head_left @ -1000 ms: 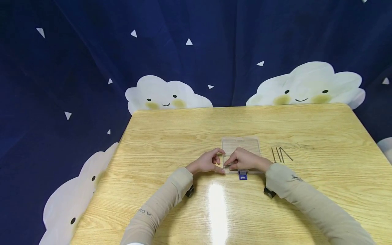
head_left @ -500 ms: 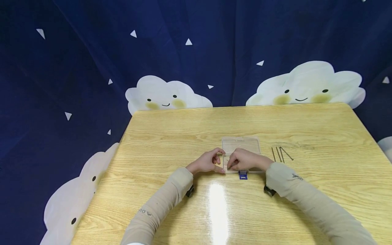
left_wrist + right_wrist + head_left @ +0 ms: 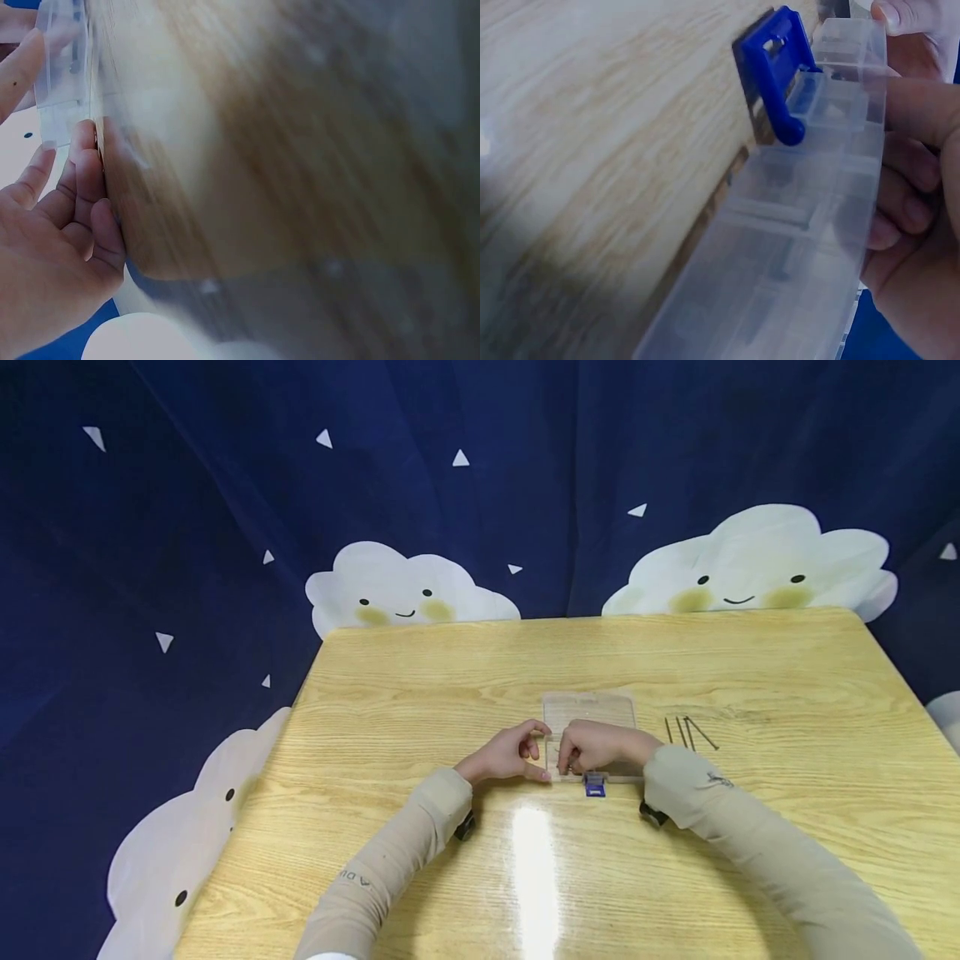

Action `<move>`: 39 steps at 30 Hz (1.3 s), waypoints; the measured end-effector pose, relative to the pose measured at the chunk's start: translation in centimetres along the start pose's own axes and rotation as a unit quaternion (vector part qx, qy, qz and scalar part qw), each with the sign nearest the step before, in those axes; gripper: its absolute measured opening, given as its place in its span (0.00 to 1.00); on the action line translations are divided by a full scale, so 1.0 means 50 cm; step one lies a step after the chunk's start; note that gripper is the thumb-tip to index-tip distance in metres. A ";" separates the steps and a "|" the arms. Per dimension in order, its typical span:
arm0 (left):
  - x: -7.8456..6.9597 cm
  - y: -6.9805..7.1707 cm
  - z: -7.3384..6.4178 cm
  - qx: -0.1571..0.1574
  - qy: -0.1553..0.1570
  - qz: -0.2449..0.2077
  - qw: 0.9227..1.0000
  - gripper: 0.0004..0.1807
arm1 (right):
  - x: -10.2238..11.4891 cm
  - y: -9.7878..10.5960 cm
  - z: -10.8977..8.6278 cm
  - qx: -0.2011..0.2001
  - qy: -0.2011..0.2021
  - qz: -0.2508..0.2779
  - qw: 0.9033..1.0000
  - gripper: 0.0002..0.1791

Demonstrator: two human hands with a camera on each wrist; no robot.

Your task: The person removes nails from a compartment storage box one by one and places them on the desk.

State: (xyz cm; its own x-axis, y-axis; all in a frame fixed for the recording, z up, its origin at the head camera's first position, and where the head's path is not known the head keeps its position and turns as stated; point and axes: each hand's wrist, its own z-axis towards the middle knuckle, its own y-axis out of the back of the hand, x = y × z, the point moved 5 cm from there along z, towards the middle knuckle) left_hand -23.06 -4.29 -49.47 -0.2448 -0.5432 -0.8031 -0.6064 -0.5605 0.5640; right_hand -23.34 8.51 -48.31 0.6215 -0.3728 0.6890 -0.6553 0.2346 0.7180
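Note:
A clear plastic compartment box (image 3: pixel 615 779) lies with its lid (image 3: pixel 588 706) folded back, away from me. My left hand (image 3: pixel 510 753) grips the box's left end, thumb at the near corner and forefinger at the far one. My right hand (image 3: pixel 596 743) reaches over the box, its curled fingers pointing down into the left compartments. In the right wrist view the fingers show behind the translucent box wall (image 3: pixel 780 195); I cannot tell whether they hold something. A blue latch (image 3: pixel 772 67) hangs open on the near side.
Several thin dark nails (image 3: pixel 678 732) lie on the wooden table (image 3: pixel 420 693) right of the box. A dark blue curtain (image 3: pixel 465 510) printed with clouds hangs behind the table's far edge.
The thin dark piece earlier at my right fingertips no longer shows there. Those fingertips have shifted a little right and curled more steeply down. My left hand stays at the box's end.

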 end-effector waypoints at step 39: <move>-0.002 -0.001 0.000 0.003 -0.011 0.008 1.000 0.33 | 0.021 0.014 -0.051 -0.023 -0.024 -0.009 0.999 0.13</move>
State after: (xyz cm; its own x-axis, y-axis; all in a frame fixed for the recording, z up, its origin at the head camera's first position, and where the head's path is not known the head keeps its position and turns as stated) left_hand -23.00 -4.20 -49.43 -0.2714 -0.5376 -0.7983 -0.6071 -0.5480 0.5755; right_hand -22.05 10.58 -46.81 0.6116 -0.4191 0.6710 -0.6232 0.2672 0.7350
